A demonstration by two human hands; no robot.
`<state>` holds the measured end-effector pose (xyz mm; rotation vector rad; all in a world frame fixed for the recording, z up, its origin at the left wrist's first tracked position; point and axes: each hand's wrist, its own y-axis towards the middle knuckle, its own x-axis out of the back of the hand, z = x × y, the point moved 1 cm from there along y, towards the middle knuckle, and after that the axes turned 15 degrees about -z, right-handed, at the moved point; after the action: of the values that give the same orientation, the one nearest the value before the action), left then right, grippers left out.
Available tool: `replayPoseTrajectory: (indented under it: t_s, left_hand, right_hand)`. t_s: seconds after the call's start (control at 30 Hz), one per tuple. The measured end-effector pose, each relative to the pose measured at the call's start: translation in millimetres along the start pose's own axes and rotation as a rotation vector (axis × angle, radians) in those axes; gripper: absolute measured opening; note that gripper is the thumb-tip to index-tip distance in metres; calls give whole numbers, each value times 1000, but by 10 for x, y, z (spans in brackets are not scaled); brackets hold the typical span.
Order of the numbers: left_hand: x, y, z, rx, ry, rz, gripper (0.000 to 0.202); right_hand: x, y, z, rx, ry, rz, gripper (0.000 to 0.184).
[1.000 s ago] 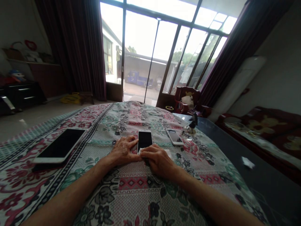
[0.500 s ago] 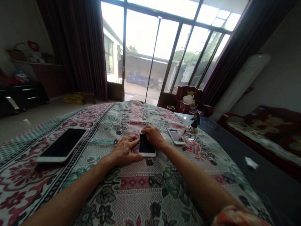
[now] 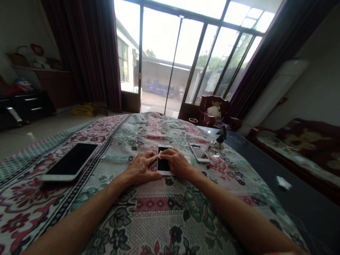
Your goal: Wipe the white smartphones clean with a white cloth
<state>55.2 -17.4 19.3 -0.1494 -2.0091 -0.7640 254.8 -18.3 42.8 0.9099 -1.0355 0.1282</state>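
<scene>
Well, the left hand [image 3: 140, 169] lies open and flat, its fingers [image 3: 145, 161] touching the side of a white phone [image 3: 163, 164]. The right hand [image 3: 176, 163] bends over the top of the phone, with its fingertips [image 3: 166, 153] on a small white scrap [image 3: 160, 154]. I can't tell if they grip it. The phone lies on a flowery bedspread [image 3: 152, 209], with a bigger phone [image 3: 70, 162] off to the left and another phone [image 3: 199, 153] just to the right.

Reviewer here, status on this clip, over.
Left hand, right hand on phone. White scrap at right fingertips. Larger phone, second phone apart, not in the way.
</scene>
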Motion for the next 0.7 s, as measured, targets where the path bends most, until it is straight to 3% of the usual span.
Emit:
replayPoseTrajectory:
  t_s: [0.17,0.43,0.7]
  left_hand:
    - [4,0,0,-5,4,11,74]
    - [8,-1,19,-28,26,36,79]
    - [75,0,-60,-11,50,47,73]
  right_hand:
    - [70,-140,167,22,42,12,45]
    - [176,-129,394,107,113,149,27]
    - [170,-83,187,2,16,87,37]
